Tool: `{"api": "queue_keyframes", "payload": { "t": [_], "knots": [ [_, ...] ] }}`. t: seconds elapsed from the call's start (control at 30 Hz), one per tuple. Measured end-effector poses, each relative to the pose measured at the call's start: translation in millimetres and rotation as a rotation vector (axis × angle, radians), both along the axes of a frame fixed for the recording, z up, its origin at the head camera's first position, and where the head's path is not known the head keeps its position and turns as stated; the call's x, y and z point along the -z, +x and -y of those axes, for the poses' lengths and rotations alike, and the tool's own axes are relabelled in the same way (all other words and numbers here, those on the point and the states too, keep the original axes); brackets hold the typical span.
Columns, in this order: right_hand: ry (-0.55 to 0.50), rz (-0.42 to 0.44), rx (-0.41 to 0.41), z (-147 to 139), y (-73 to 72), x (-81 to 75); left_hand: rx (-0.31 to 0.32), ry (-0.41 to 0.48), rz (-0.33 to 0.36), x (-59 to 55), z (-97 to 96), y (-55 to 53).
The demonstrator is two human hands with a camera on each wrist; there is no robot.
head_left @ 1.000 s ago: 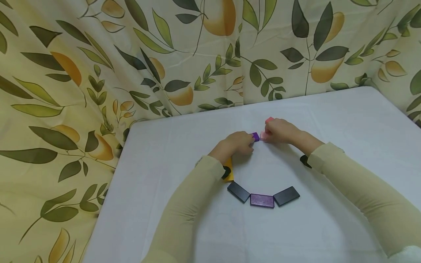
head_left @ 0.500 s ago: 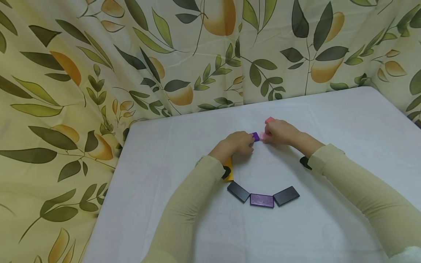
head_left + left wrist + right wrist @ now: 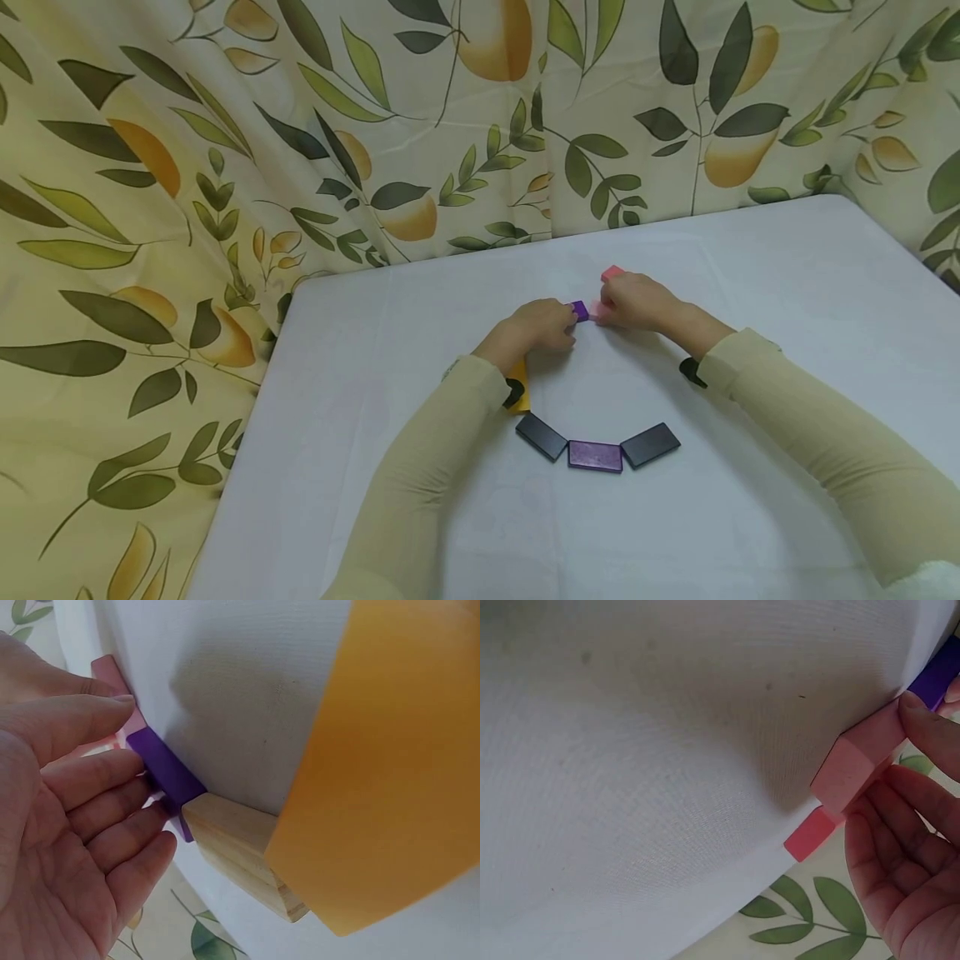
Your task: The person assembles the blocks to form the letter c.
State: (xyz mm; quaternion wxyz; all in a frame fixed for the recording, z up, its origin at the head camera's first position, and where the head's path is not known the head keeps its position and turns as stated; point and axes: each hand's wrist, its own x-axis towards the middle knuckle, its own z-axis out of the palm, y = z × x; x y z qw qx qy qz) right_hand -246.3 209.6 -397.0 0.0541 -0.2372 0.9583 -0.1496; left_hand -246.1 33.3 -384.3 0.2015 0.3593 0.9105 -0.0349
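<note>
My right hand pinches a light pink block standing on the white cloth, thumb on one side and fingers on the other. Behind it a coral-pink block shows past the fingertips. My left hand has its fingertips at a purple block, fingers loosely extended, thumb apart from them. That purple block adjoins the pink one. On its other side comes a plain wooden block, then a yellow-orange block, partly hidden under my left wrist in the head view.
Nearer me, a dark grey block, a dark purple block and another dark grey block continue the curved row, corners close together. The white-covered table ends at a leaf-and-fruit patterned curtain.
Both hands hold nearly the same places, and the blocks stay put on the cloth. The whole head view has shifted very slightly left.
</note>
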Motion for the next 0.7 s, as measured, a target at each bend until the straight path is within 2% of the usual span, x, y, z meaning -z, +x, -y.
{"api": "queue_keyframes", "payload": {
  "t": [0.17, 0.43, 0.7],
  "knots": [
    [-0.003, 0.011, 0.018, 1.3, 0.9, -1.4, 0.002, 0.006, -0.006, 0.7, 0.3, -1.1],
    [-0.016, 0.013, 0.017, 3.3, 0.7, -2.7, -0.031, 0.049, -0.027, -2.4, 0.4, -1.1],
    [-0.019, 0.026, 0.033, 1.1, 0.4, -2.2, -0.070, 0.062, 0.003, -4.8, -1.0, -1.7]
  ]
}}
